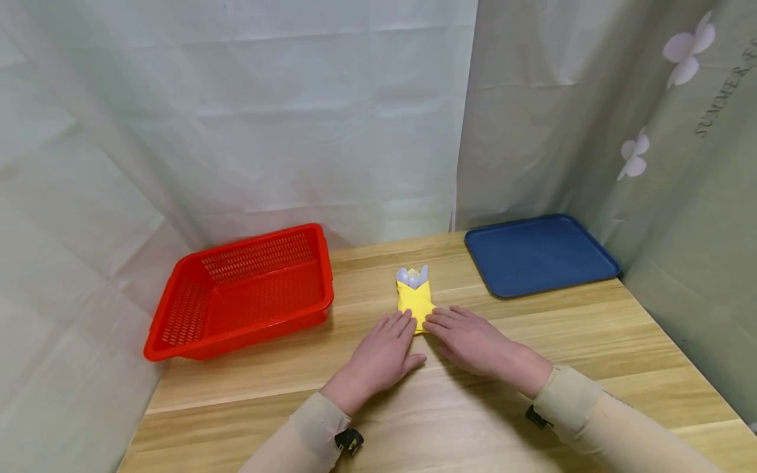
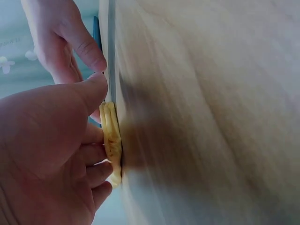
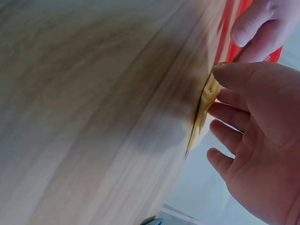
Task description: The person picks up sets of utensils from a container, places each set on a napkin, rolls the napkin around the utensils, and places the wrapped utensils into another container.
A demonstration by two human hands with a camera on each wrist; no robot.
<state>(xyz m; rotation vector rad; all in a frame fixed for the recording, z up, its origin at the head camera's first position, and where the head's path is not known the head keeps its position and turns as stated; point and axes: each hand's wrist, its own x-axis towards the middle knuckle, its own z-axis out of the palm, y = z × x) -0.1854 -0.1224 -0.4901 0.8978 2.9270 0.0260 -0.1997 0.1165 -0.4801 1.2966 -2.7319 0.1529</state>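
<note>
A yellow napkin (image 1: pixel 416 301), folded into a pocket, lies flat on the wooden table. Pale purple plastic cutlery sticks out of its far end: a spoon (image 1: pixel 403 276), a fork (image 1: pixel 414 278) and a knife (image 1: pixel 423 274). My left hand (image 1: pixel 384 351) touches the napkin's near left part with extended fingertips, thumb spread aside. On the near right side, the fingertips of my right hand (image 1: pixel 473 338) rest at the napkin's edge. Both wrist views show the napkin's layered near edge (image 2: pixel 111 140) low against the tabletop; the cutlery is hidden there.
A red perforated plastic basket (image 1: pixel 266 322) stands at the back left. A blue tray (image 1: pixel 541 256) lies at the back right, near the table's edge. Pale curtains (image 1: pixel 284 118) hang behind and beside the table (image 1: pixel 473 427).
</note>
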